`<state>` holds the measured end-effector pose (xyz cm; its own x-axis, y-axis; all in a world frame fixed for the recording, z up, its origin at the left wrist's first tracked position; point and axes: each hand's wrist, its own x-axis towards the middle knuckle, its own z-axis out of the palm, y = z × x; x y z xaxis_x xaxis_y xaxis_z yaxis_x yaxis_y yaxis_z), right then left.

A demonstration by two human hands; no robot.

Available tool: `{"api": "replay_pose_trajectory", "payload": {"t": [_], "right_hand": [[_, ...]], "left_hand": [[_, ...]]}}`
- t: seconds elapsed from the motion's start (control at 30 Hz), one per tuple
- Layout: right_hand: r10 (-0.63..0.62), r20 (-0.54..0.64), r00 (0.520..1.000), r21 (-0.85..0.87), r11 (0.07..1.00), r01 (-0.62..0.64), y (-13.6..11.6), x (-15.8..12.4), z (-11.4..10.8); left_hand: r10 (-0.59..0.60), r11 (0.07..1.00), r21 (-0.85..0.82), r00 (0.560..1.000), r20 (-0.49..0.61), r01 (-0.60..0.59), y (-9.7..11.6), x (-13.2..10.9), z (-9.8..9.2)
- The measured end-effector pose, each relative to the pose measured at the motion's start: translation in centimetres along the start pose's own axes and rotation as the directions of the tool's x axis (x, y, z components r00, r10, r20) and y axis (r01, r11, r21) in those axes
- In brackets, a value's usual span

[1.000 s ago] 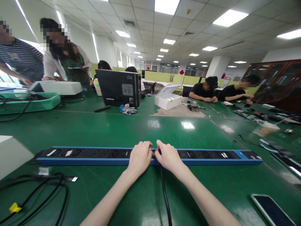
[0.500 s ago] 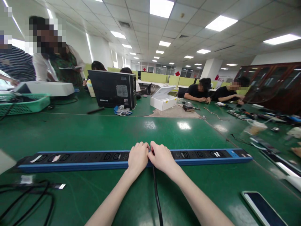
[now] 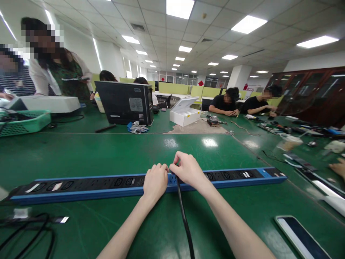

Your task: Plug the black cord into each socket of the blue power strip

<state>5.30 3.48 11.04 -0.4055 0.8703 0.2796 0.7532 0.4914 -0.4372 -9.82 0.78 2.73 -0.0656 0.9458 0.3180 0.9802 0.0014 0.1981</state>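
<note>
Two hands meet at the middle of a long blue-edged power strip (image 3: 107, 184) that lies flat across the green worktop (image 3: 107, 151), running from the left edge of the view to well past the centre. The left hand (image 3: 155, 181) rests curled on top of the strip, pressing it down, with nothing closed inside it as far as can be seen. The right hand (image 3: 188, 171) is raised a little above the strip and pinches the head of a black cable (image 3: 184, 219), whose cord trails back toward the person between the forearms. The plug itself is hidden under the fingers, so whether it sits fully in a socket, partly in, or just clear of it cannot be told. Judging from this, the work on this one cable is midway: the strip is steadied and the plug is gripped at the socket row, but the plug's seating is unsettled and the hands have not let go. Several sockets to the left and right show open. A dark phone (image 3: 302, 235) lies at the near right, and loose black leads (image 3: 27, 230) coil at the near left.
</note>
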Motion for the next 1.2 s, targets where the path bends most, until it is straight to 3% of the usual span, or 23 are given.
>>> {"api": "replay_pose_trajectory", "payload": {"t": [0.1,0.2,0.33,0.43,0.57,0.73,0.9,1.1,1.2], "right_hand": [[0.017,-0.052,0.998,0.096,0.995,-0.012,0.8,-0.6,-4.6],[0.11,-0.065,0.992,0.128,0.987,-0.101,3.7,-1.8,-9.0],[0.203,0.001,0.979,0.214,0.956,-0.198,9.1,-3.6,-11.9],[0.237,0.13,0.963,0.186,0.948,-0.258,11.8,-4.1,-11.4],[0.208,0.229,0.951,0.077,0.97,-0.231,12.5,-3.7,-8.7],[0.112,0.258,0.96,-0.101,0.991,-0.089,11.6,-2.8,-6.1],[0.121,0.166,0.979,-0.314,0.947,-0.064,11.1,-3.0,-5.7],[0.123,0.261,0.958,-0.206,0.976,-0.069,11.3,-3.1,-6.3],[0.131,0.239,0.962,-0.274,0.96,-0.063,11.0,-3.3,-5.9]], "left_hand": [[0.003,1.0,-0.007,1.0,-0.004,-0.003,0.1,0.1,0.0],[-0.007,1.0,-0.02,1.0,0.001,0.007,0.1,0.2,0.0],[-0.003,1.0,-0.029,1.0,-0.008,0.002,0.0,0.2,0.1],[0.011,0.999,-0.034,1.0,-0.02,-0.012,0.1,0.2,0.3],[0.015,1.0,-0.017,0.999,-0.032,-0.016,0.2,0.2,0.4],[0.018,1.0,-0.022,1.0,-0.009,-0.019,0.3,0.3,0.4],[0.029,1.0,-0.011,0.999,-0.014,-0.03,0.3,0.3,0.4],[0.028,1.0,0.009,1.0,0.014,-0.028,0.3,0.5,0.6],[0.041,0.999,0.005,0.999,0.033,-0.041,0.1,0.8,0.9]]}}
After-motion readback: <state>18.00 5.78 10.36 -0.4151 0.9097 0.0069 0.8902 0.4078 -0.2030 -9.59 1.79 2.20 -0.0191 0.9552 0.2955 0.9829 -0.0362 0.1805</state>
